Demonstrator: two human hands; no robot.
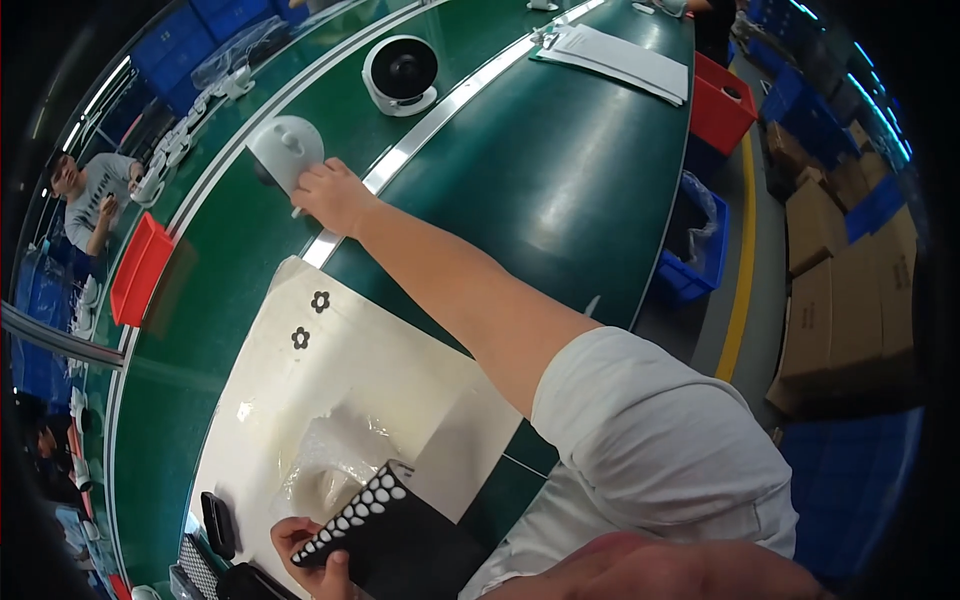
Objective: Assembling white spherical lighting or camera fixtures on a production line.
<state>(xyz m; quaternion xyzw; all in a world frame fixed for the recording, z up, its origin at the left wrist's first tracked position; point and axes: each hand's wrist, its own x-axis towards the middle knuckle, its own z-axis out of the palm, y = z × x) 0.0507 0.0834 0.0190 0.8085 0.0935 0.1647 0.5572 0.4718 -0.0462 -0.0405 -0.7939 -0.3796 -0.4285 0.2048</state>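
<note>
My right arm reaches far across the bench, and my right hand [338,197] has its fingers closed on the edge of a white rounded device [286,145] on the green belt. Its underside is partly hidden. Close to my body, my left hand [312,562] pinches a black sheet [410,548] edged with rows of white round dots. Beyond that hand, a clear plastic bag [340,455] lies on a cream board [290,385] that bears two black flower marks. A similar white device with a black round front [401,75] stands farther along the belt.
A clipboard with papers [615,62] lies at the far end of the green bench. Red bins stand at the left [142,270] and right [722,105]. A co-worker [95,200] sits across the belt. A small black case [218,525] lies near my left hand; cartons [845,300] are stacked at right.
</note>
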